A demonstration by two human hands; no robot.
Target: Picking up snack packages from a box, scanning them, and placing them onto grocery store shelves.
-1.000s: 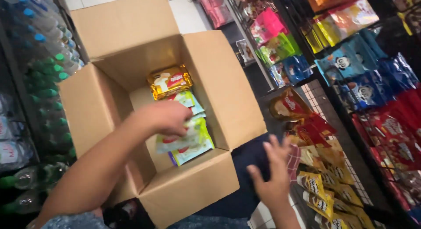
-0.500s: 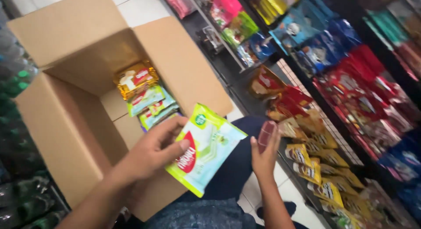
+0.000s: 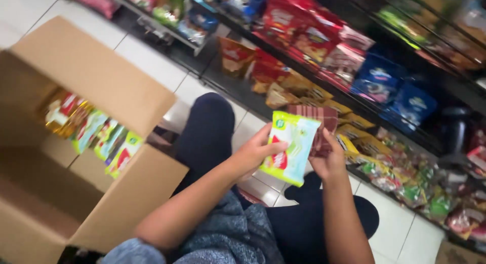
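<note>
Snack packet [image 3: 289, 146], pale green with a red patch, sits upright between both hands, out in front of the store shelf [image 3: 354, 99]. My left hand [image 3: 253, 155] grips its left edge, thumb laid across the front. My right hand [image 3: 329, 158] closes on the right edge from behind, fingers wrapped round. Off to the left, the open cardboard box [image 3: 101, 92] holds more packets [image 3: 96, 135] standing in a row. Dark trousers [image 3: 207, 135] below.

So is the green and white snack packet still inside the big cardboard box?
No, the green and white snack packet is outside the brown cardboard box, held between the left hand and right hand.
</note>
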